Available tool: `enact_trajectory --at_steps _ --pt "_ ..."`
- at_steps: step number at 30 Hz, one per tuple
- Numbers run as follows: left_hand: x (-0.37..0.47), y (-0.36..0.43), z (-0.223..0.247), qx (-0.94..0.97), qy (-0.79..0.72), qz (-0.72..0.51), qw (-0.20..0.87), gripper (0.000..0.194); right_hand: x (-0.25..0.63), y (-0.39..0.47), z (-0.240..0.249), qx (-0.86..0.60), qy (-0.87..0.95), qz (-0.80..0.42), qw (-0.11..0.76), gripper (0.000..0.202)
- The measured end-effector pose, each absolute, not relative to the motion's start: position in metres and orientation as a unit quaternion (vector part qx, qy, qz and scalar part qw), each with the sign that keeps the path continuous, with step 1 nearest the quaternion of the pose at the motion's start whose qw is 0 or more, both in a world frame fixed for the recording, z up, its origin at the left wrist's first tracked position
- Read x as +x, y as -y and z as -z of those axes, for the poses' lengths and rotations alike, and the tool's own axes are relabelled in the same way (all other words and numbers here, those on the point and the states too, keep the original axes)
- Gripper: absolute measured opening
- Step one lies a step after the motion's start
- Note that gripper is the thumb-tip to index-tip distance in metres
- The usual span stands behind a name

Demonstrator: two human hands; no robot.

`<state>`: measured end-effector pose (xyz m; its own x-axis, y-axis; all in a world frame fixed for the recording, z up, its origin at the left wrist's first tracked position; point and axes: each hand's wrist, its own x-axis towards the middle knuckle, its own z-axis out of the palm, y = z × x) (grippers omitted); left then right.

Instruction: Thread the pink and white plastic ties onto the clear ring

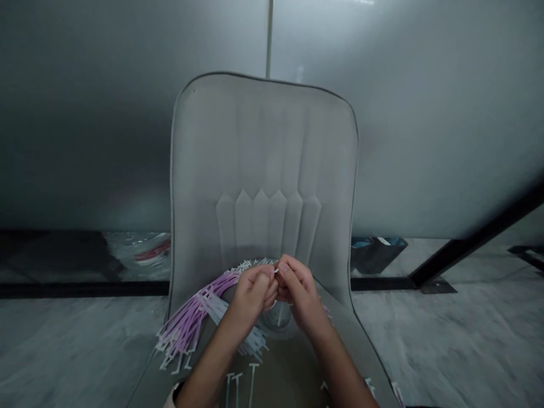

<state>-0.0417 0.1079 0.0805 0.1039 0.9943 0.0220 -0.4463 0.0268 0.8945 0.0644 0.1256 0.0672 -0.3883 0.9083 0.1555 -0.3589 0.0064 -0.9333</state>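
My left hand (254,288) and my right hand (298,288) meet over the chair seat, both closed in a pinch. A small white piece (276,271) shows between their fingertips; most of it is hidden, so its kind is unclear. Under the hands stands a clear round container (281,328), partly covered by them. Beside my left hand lies a fanned bundle of purple strips (191,317) with white T-shaped ends. Pale strips (254,341) of like shape lie partly behind my left forearm.
A grey padded chair (263,147) holds everything, its backrest against a frosted panel (425,113). Some loose T-ended strips (253,379) lie near the seat front. A dark bag (378,255) and a clear plastic bag (142,252) sit behind, beyond a black metal frame (442,260).
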Motion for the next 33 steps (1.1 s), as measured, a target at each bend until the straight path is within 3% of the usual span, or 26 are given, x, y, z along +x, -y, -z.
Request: enact_trajectory --at_steps 33 --pt "-0.042 -0.108 -0.077 0.407 -0.356 -0.590 0.599 0.042 0.063 -0.120 -0.078 -0.298 0.560 -0.599 0.489 0.041"
